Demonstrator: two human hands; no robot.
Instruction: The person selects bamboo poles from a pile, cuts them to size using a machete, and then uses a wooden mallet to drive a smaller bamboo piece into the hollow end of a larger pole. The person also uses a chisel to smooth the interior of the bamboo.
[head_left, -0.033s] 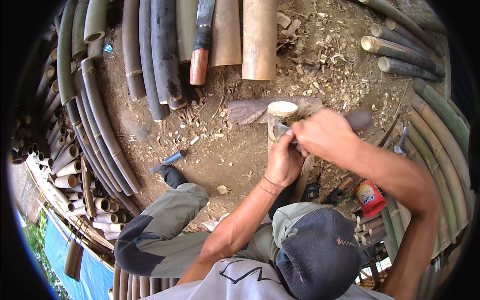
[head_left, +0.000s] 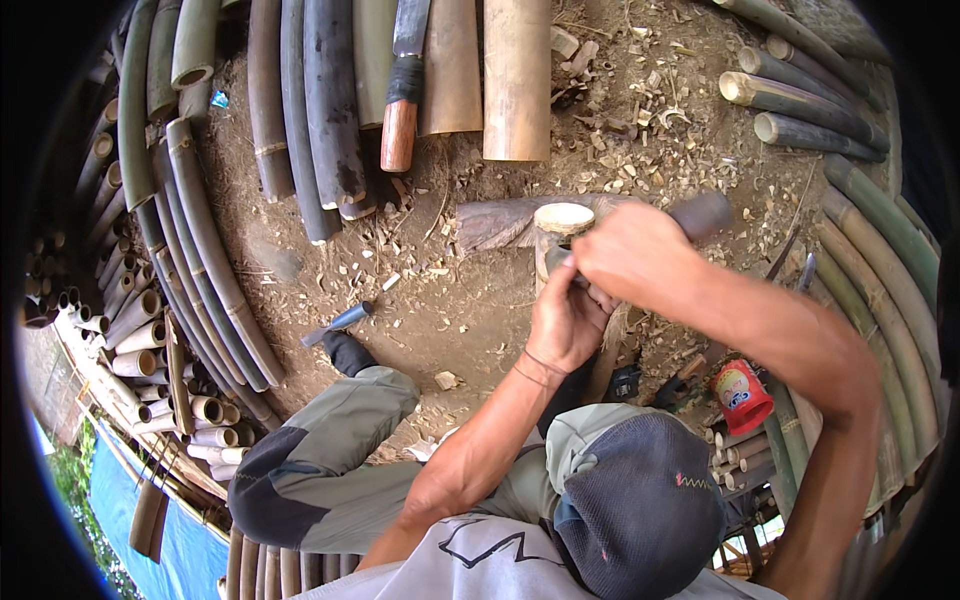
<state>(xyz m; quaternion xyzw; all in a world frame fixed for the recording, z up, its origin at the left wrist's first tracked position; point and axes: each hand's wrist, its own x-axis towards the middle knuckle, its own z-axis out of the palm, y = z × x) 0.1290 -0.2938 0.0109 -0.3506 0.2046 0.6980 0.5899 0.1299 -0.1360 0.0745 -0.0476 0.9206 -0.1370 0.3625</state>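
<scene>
Before me stands a pale wooden post (head_left: 565, 217) with a flat, cut top. My right hand (head_left: 635, 250) is closed just right of it, around a tool whose rounded dark end (head_left: 702, 217) sticks out past the fist. A small grey piece (head_left: 556, 258) shows at the fingertips, against the post's side; most of it is hidden. My left hand (head_left: 570, 320) is curled right below, its fingers touching the right hand, and what it grips is covered. Behind the post a dark log (head_left: 495, 225) lies across the ground.
Bamboo poles (head_left: 517, 80) lie ahead, with a wooden-handled knife (head_left: 397, 135) on them. A blue-handled bladed tool (head_left: 345, 318) rests by my left foot. To the right are a red container (head_left: 742, 397) and more poles (head_left: 875, 280). Shavings litter the dirt floor.
My right hand has shifted slightly left and up, carrying the dark tool end with it. The grey metal at the fingertips is now more covered. My left hand has barely moved.
</scene>
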